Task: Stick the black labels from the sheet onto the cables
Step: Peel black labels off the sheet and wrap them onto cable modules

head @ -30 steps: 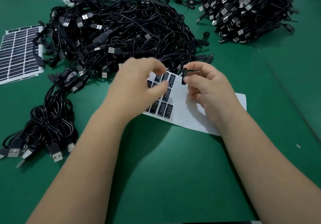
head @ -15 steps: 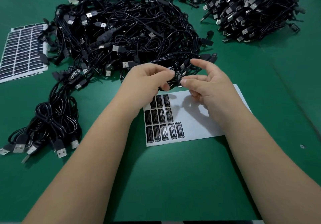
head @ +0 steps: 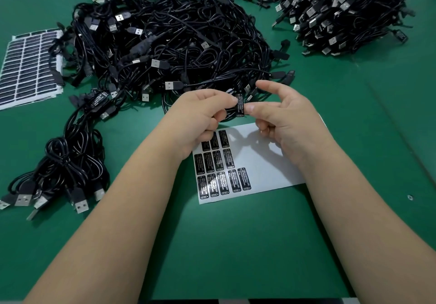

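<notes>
1. While both forearms reach in from the near edge of the green table, the left hand and the right hand meet just above the far edge of the white label sheet.
2. Between them is one black label with white print, standing upright and lifted off the sheet.
3. The left hand's grip is clamped on it: thumb and forefinger pinch its left edge, with the other fingers curled under.
4. The right hand's thumb tip presses the label's right edge; its forefinger is raised and extended toward 11 o'clock, apart from the label, so this grip reads as apart with only the thumb in contact.
5. Whether a cable part lies behind the label, I cannot tell.
6. The sheet lies flat at the centre of the table, partly under both hands; its remaining labels sit in rows on its left part, and the right part is bare white.
7. At 12 o'clock from the hands, just beyond the fingertips, lies a large tangled cable pile with USB plugs.
8. At 2 o'clock, well apart, is a second cable heap.
9. At 8 o'clock lies a coiled cable bundle, its plugs pointing toward the near edge.
10. At 10 o'clock a full label sheet lies partly under the pile's edge.
</notes>
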### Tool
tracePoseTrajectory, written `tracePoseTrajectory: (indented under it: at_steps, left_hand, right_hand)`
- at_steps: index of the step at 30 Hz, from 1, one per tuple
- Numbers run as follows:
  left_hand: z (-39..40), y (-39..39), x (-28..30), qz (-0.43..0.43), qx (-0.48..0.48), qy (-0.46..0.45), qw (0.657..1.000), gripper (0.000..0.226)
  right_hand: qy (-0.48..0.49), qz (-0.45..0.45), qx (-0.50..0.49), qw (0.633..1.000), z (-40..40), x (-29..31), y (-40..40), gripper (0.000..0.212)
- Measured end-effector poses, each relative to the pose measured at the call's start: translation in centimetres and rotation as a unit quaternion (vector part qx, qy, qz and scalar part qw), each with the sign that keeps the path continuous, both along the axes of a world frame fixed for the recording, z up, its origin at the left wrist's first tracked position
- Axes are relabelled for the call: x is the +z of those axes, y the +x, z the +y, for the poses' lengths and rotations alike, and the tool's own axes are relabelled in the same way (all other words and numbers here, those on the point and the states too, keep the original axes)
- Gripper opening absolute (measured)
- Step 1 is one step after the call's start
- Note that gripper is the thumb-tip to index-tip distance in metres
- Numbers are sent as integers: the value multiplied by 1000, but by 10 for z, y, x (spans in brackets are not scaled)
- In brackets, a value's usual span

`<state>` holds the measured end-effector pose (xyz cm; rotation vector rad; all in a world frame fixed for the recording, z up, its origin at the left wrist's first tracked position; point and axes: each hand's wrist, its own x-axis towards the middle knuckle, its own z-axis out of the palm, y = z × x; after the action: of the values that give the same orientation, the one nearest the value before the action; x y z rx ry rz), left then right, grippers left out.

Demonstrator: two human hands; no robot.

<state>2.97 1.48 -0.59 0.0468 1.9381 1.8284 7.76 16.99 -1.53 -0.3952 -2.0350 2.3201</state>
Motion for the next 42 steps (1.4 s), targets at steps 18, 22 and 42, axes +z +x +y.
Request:
tracePoseTrajectory:
  at_steps: [18, 22, 42]
  left_hand:
    - [13, 7, -3, -246, 35, 327, 912, 14]
    - [17, 10, -5, -218, 39, 331, 917, 17]
    - [23, 14, -6, -110, -13, 257, 960, 31]
  right_hand:
    - [-87, -23, -42, 995, -3, 2, -1, 10]
    - [-54, -16, -43, 997, -4, -1, -1, 12]
    - [-155, 11, -82, 984, -3, 2, 0, 19]
